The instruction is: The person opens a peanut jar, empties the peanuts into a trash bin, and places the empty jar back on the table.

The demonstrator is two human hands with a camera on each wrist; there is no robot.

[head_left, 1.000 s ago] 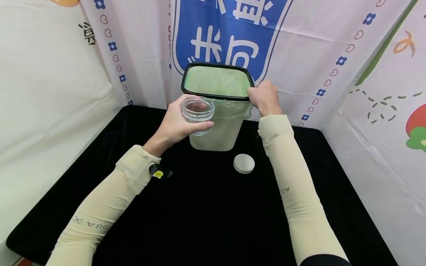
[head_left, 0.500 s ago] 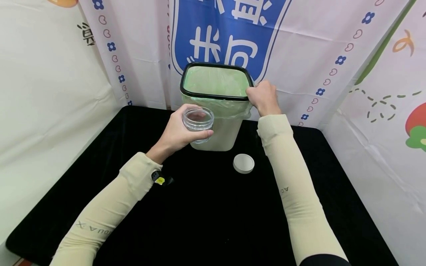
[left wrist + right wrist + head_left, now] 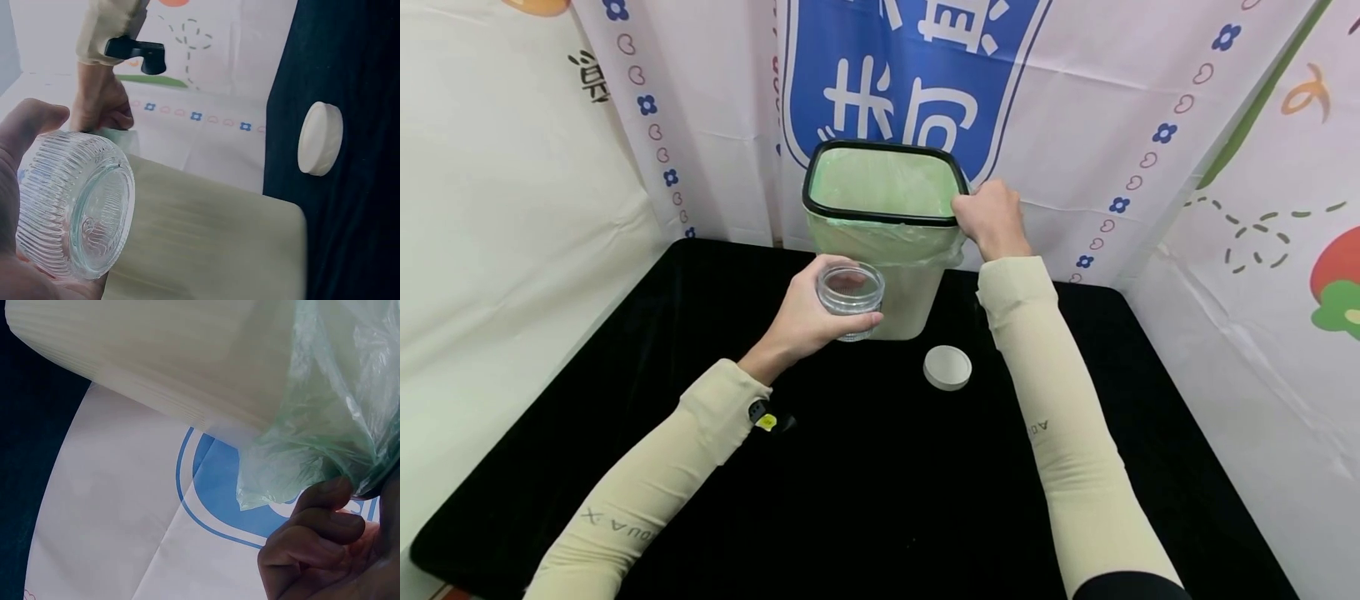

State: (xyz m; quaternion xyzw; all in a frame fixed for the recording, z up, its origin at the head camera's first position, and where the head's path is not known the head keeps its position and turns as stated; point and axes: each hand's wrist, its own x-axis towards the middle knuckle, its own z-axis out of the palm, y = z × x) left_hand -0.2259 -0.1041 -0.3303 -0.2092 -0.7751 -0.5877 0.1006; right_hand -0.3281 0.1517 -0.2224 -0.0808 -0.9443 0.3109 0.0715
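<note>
A clear ribbed glass jar (image 3: pixel 69 200) without a lid is held in my left hand (image 3: pixel 808 312), thumb on one side and fingers round the other. It hangs above the table in front of the trash can (image 3: pixel 917 292), mouth up. My right hand (image 3: pixel 992 218) grips the can's black rim (image 3: pixel 891 218) at its right side, with fingers curled. A pale green plastic bag (image 3: pixel 294 456) lines the can and folds over the outside. On the table, right of the can's base, a white round lid (image 3: pixel 947 367) lies flat.
The black-covered table (image 3: pixel 850 483) has rounded corners. White printed cloth walls (image 3: pixel 722 167) stand behind it and on both sides; the back one is close behind the can. Cream sleeves cover both forearms.
My left hand has come down and slightly towards me with the glass jar, away from the can's rim. The right hand stays on the rim.
</note>
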